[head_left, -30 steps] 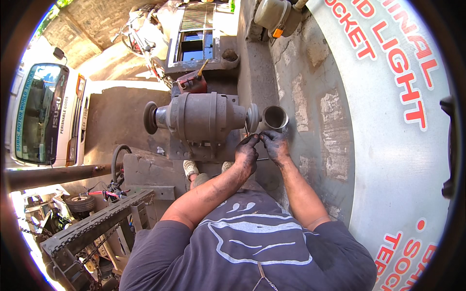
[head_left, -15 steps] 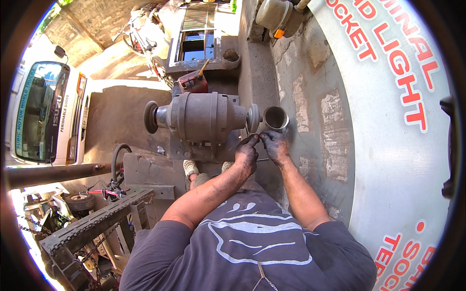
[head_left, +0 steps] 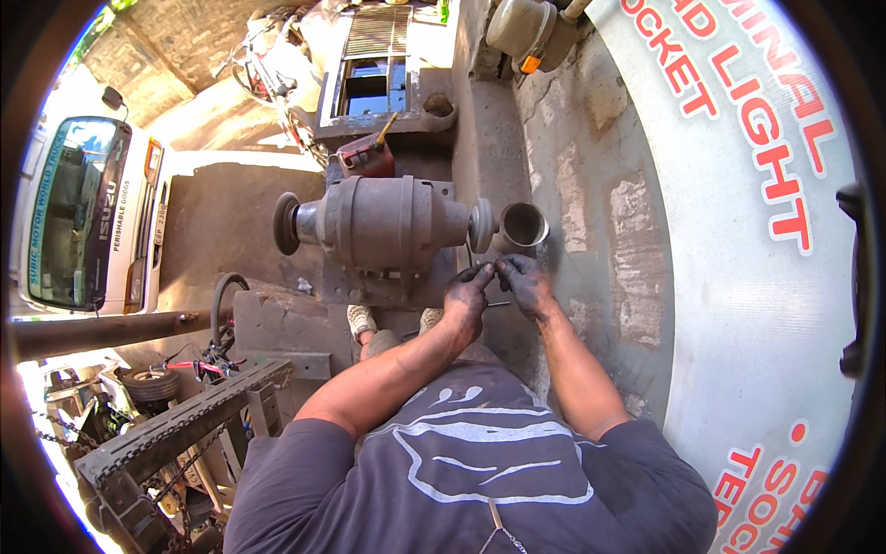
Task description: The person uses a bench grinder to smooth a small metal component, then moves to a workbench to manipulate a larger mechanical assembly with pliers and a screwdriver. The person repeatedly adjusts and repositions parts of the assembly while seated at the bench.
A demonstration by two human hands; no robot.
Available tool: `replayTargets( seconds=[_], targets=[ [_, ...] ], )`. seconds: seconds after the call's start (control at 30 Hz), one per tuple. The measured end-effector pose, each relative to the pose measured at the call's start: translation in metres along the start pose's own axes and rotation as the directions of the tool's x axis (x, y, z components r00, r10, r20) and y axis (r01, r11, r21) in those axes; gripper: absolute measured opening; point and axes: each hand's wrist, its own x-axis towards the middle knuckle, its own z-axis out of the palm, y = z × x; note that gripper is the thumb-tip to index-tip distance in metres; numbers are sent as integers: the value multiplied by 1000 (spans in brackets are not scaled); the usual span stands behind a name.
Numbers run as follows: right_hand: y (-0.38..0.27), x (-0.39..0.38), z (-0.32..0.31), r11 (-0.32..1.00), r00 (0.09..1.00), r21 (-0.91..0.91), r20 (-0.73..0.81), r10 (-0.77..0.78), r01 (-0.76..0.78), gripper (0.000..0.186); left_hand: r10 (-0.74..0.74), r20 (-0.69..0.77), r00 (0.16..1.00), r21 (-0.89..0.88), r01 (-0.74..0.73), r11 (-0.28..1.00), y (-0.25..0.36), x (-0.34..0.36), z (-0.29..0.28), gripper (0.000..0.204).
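A dusty grey bench grinder stands in front of me, with a dark wheel at its left end and a pale grinding wheel at its right end. Just nearer to me than the pale wheel, my left hand and my right hand meet at the fingertips. Both are blackened with grime and closed in a pinch. Whatever small piece they hold is hidden by the fingers. A thin dark rod shows above the left fingers. Beyond the right hand sits a round metal can, open at the top.
Behind the grinder is a red jug with a yellow spout. A plastered wall and a large white sign with red lettering border the right. Left are a white truck, a chain-hung metal frame and a bicycle.
Both hands have drawn slightly back toward me, away from the pale wheel. Their fingertips stay close together. The grinder and the can have kept their places.
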Motion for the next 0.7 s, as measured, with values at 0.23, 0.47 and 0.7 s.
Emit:
replayTargets(
  seconds=[0.23,0.47,0.7],
  targets=[
    [-4,-32,-8,871,992,490,90,-90,34,12,467,201,861,234,-505,831,-4,-16,-1,24],
    [-19,-35,-14,880,978,467,127,-167,89,11,654,324,684,346,-729,591,1,-15,-1,19],
    [-20,-43,10,996,998,75,44,-52,49,18,429,166,888,313,-460,831,-1,-10,-26,24]
  ],
)
